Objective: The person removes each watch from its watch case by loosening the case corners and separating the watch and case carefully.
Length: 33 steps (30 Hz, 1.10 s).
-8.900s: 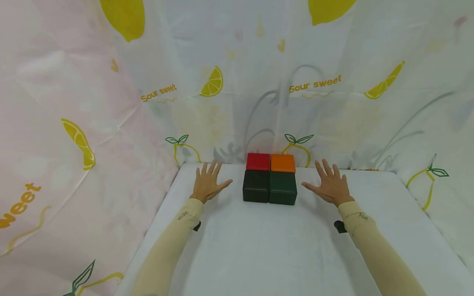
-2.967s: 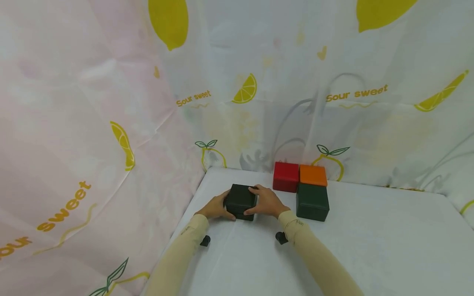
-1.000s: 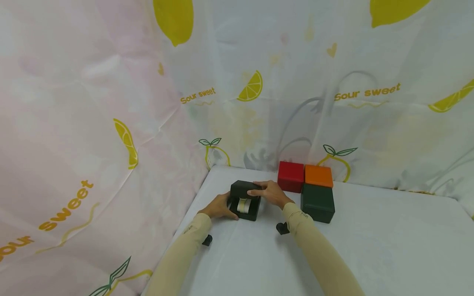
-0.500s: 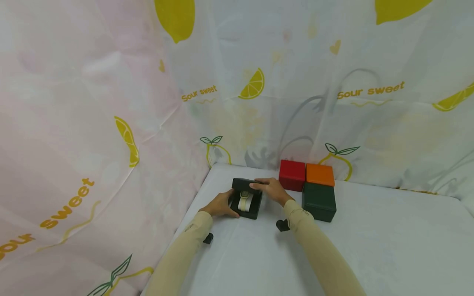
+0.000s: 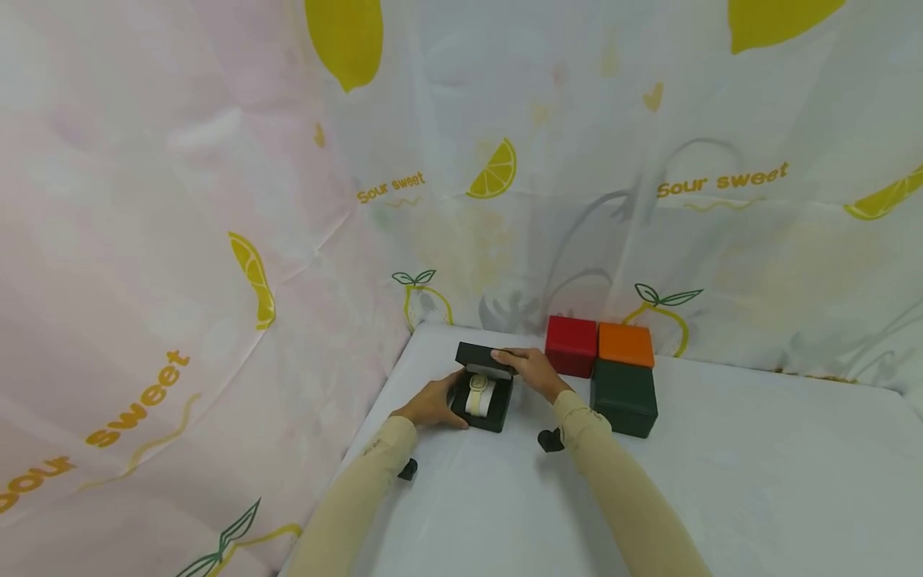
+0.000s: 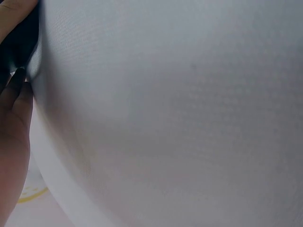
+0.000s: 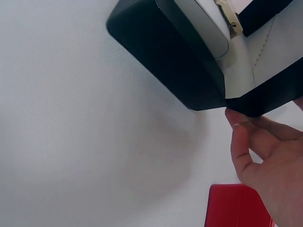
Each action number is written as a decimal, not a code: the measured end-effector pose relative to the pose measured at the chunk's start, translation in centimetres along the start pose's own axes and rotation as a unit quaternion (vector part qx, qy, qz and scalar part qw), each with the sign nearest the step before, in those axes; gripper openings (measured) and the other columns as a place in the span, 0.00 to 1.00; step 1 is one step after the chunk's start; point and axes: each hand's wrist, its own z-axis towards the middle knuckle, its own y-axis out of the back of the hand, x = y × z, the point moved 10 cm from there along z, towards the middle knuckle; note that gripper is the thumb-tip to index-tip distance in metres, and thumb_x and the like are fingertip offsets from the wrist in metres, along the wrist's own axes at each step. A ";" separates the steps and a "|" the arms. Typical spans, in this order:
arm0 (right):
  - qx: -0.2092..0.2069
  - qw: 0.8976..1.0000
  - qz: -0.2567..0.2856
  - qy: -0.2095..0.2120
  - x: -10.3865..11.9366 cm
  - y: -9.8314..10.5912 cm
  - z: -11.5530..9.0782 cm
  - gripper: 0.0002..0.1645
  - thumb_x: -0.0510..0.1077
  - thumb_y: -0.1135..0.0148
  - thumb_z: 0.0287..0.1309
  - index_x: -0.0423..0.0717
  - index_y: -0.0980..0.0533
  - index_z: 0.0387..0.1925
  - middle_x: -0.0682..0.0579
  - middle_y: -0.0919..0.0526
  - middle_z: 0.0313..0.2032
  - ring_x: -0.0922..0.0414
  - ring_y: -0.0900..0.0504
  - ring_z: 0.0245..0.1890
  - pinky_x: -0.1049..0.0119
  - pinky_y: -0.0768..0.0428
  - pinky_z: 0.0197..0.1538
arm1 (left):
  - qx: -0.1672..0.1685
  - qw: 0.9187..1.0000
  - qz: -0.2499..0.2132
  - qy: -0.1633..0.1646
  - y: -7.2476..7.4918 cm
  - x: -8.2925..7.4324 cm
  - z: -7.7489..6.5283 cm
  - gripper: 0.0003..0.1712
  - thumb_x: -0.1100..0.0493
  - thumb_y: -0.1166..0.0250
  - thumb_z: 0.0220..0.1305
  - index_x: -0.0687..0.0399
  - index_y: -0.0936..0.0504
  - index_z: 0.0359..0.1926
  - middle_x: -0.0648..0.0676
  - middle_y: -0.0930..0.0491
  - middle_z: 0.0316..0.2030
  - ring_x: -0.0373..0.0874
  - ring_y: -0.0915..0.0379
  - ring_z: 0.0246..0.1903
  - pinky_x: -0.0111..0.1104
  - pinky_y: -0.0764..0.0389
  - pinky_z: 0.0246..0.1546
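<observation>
In the head view a dark watch box [image 5: 497,418] stands on the white table with its lid [image 5: 477,354] raised. A watch [image 5: 478,386] with a pale strap sits inside, wrapped round a white cushion. My left hand [image 5: 430,403] grips the base along its left side, thumb at the front corner. The lid's right edge is pinched between the thumb and fingers of my right hand [image 5: 534,372]. The right wrist view shows the lid's white lining [image 7: 279,52] and the strap's metal buckle [image 7: 229,19]. Only part of the left hand [image 6: 13,118] appears in the left wrist view.
Right of the open box stand a red box [image 5: 570,346], an orange box [image 5: 625,344] and a dark green box [image 5: 623,398], grouped close together. A white cloth with lemon prints [image 5: 461,248] hangs behind and at the left of the table [image 5: 757,465].
The dark box was carried left from the group by both hands. Its lid then came up under the right hand, uncovering the watch. Over the last half second the lid tilts further back.
</observation>
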 end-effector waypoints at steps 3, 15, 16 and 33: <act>0.003 1.000 0.002 -0.004 -0.2 0.1 0.0 0.51 0.80 0.43 0.48 0.51 0.25 0.63 0.50 0.24 0.60 0.49 0.25 0.56 0.46 0.29 0.61 | -0.001 1.000 -0.003 0.004 -0.1 -0.1 0.0 0.70 0.48 0.16 0.37 0.55 0.49 0.76 0.57 0.43 0.72 0.51 0.46 0.70 0.45 0.40 0.68; -0.010 1.000 0.016 -0.021 -0.5 0.2 0.2 0.53 0.81 0.48 0.51 0.48 0.27 0.65 0.46 0.23 0.56 0.48 0.24 0.50 0.44 0.25 0.56 | -0.006 1.000 0.003 -0.011 -0.4 0.2 -0.1 0.70 0.47 0.16 0.36 0.50 0.48 0.76 0.54 0.42 0.72 0.48 0.46 0.70 0.42 0.40 0.69; -0.010 1.000 0.020 -0.021 -0.5 0.2 0.3 0.53 0.81 0.49 0.52 0.48 0.28 0.65 0.46 0.23 0.56 0.47 0.24 0.51 0.43 0.25 0.56 | -0.007 1.000 0.006 -0.009 -0.4 0.3 -0.1 0.70 0.47 0.16 0.36 0.50 0.48 0.76 0.54 0.43 0.72 0.48 0.46 0.70 0.42 0.40 0.69; -0.027 0.998 0.032 -0.049 -0.7 0.3 0.7 0.59 0.84 0.56 0.52 0.46 0.34 0.69 0.42 0.32 0.66 0.43 0.23 0.52 0.48 0.21 0.50 | -0.010 1.000 0.011 0.010 -0.4 0.5 0.0 0.69 0.50 0.16 0.36 0.56 0.47 0.76 0.58 0.41 0.71 0.51 0.44 0.69 0.43 0.39 0.68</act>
